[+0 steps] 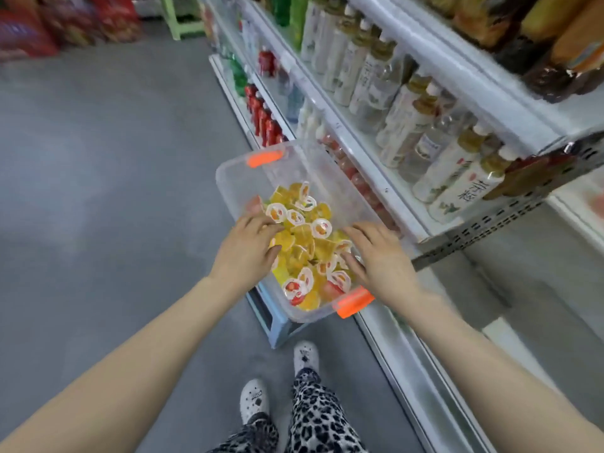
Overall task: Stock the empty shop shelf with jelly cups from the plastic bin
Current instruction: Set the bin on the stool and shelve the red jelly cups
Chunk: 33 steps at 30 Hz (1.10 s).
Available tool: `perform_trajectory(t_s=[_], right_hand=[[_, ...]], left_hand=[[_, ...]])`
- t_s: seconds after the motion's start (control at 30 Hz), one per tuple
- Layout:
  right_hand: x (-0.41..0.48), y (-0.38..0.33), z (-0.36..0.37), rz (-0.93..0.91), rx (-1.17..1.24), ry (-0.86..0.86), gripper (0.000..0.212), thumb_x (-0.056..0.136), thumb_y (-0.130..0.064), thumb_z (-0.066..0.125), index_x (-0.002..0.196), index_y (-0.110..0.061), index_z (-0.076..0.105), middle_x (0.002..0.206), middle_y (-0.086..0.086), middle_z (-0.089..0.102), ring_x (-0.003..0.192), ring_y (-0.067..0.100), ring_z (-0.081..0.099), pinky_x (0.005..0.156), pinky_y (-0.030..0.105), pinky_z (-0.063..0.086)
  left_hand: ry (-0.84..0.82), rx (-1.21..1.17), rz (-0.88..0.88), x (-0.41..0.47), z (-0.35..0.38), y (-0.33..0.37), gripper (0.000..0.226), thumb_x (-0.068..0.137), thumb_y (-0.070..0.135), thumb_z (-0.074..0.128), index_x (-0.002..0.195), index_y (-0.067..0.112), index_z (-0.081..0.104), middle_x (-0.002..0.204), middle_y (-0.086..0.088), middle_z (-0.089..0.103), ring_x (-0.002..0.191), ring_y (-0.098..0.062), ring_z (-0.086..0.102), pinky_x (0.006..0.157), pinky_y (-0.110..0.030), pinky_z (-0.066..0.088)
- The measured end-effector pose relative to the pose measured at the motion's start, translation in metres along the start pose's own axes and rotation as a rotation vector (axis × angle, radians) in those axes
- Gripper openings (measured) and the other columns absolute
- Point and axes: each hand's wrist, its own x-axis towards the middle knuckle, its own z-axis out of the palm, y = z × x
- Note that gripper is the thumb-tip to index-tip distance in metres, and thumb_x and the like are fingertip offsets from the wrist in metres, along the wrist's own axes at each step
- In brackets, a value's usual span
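Note:
A clear plastic bin (242,178) with orange latches holds a heap of yellow and red jelly cups (309,233). It rests on a pale blue stool (277,325) beside the shelving. Both my hands reach into the bin. My left hand (250,248) curls its fingers over yellow cups at the heap's left side. My right hand (380,256) lies on the cups at the right side, fingers bent down among them; what they hold is hidden. An empty white shelf (510,263) lies to the right, below the bottle row.
White shelving runs along the right, with rows of drink bottles (421,125) above and red bottles (264,119) lower down. Grey floor (114,158) stretches to the left. My feet in white clogs (255,400) stand just behind the stool.

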Motion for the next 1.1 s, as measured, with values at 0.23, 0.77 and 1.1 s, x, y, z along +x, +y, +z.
perform_trajectory(t_s=[0.23, 0.77, 1.1], right_hand=[[0.095, 0.000, 0.077, -0.124, 0.098, -0.280, 0.044, 0.088, -0.029, 0.067, 0.129, -0.014, 0.059, 0.126, 0.008, 0.061, 0.115, 0.030, 0.056, 0.098, 0.044, 0.046], [0.225, -0.011, 0.228, -0.335, -0.033, -0.539, 0.041, 0.090, -0.029, 0.057, 0.128, -0.016, 0.057, 0.129, 0.007, 0.058, 0.112, 0.033, 0.055, 0.090, 0.044, 0.036], [0.204, -0.012, 0.199, -0.200, 0.176, -0.406, 0.038, 0.071, -0.020, 0.069, 0.103, -0.004, 0.057, 0.099, 0.016, 0.060, 0.089, 0.038, 0.056, 0.074, 0.042, 0.043]], left_hand=[[0.057, 0.006, -0.251, 0.027, -0.001, -0.045, 0.034, 0.086, 0.017, 0.068, 0.119, 0.010, 0.064, 0.116, -0.011, 0.062, 0.118, -0.035, 0.051, 0.098, -0.043, 0.045], [0.119, 0.055, -0.334, 0.067, 0.029, -0.085, 0.034, 0.088, 0.024, 0.050, 0.111, 0.007, 0.068, 0.114, -0.011, 0.063, 0.120, -0.032, 0.053, 0.100, -0.041, 0.045], [0.100, 0.056, -0.340, 0.065, 0.029, -0.086, 0.034, 0.088, 0.026, 0.048, 0.108, 0.009, 0.070, 0.116, -0.010, 0.061, 0.124, -0.031, 0.048, 0.096, -0.040, 0.048]])
